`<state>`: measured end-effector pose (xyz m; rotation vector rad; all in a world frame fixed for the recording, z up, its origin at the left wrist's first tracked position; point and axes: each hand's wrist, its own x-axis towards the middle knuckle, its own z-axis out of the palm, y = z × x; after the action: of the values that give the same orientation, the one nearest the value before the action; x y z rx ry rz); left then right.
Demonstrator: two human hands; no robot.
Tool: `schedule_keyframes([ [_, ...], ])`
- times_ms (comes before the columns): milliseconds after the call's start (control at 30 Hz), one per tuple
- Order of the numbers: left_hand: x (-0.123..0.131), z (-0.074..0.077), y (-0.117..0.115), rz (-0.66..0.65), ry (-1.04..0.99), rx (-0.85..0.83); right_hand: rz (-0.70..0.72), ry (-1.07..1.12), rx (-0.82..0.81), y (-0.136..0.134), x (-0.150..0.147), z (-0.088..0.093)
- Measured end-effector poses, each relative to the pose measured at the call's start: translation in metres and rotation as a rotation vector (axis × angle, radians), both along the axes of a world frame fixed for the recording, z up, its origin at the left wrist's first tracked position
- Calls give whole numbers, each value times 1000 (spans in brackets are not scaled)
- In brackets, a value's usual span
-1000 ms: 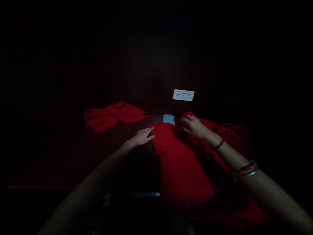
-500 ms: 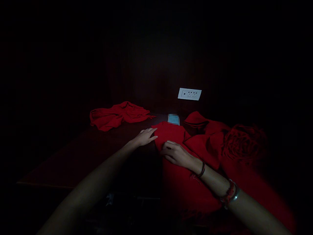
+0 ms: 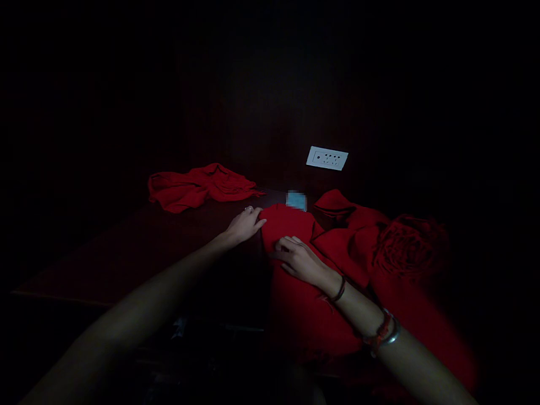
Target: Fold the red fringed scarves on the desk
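A red cloth (image 3: 291,222) lies over the dark table and hangs down past its front edge. My left hand (image 3: 247,225), with a ring on one finger, is at the cloth's far left corner, its fingertips and thumb on the edge and a gap between them. My right hand (image 3: 298,260) rests on the middle of the cloth, its fingers curled; whether it pinches any fabric is hard to see in the dim light. More red fabric with a bunched, ruffled part (image 3: 407,244) lies to the right.
Another crumpled red cloth (image 3: 198,188) lies at the back left of the table (image 3: 101,264). A small light-blue item (image 3: 296,201) sits behind the central cloth. A white socket plate (image 3: 327,158) is on the dark wall.
The view has shifted slightly, so most things sit a little further left and higher. My left hand's fingers have bent down more at the cloth's corner. My right hand stays on the cloth.
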<state>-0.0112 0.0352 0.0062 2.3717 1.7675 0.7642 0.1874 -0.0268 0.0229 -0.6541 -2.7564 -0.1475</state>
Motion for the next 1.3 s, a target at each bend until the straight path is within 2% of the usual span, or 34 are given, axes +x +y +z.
schedule_keyframes([
  [67,3,10,-10,-16,-109,-115,-45,94,-28,5,0,-4],
  [167,11,18,-27,-255,-312,-338,-232,311,-64,15,6,-5],
  [233,19,17,-37,-330,-437,-382,-367,407,-63,22,10,-3],
  [367,41,9,-54,-146,-498,-210,-485,485,-93,32,18,1],
  [467,58,-1,-63,-147,-618,-198,-480,499,-130,33,20,1],
  [567,70,-11,-63,-199,-770,-188,-450,524,-137,33,20,1],
  [667,73,-14,-61,-175,-831,-145,-383,520,-145,31,20,3],
  [867,64,-6,-75,-58,-625,-78,-136,407,-248,26,29,16],
  [967,60,-4,-86,-54,-555,-177,-16,346,-408,24,31,21],
  [1033,54,1,-90,-141,-565,-315,44,320,-496,24,32,21],
  [1133,38,16,-89,-376,-612,-550,107,286,-574,25,30,20],
  [1167,33,22,-86,-413,-623,-581,134,261,-599,25,30,19],
  [1233,24,29,-78,-321,-622,-494,196,198,-644,24,29,19],
  [1300,19,26,-69,-118,-533,-259,246,134,-675,23,28,20],
])
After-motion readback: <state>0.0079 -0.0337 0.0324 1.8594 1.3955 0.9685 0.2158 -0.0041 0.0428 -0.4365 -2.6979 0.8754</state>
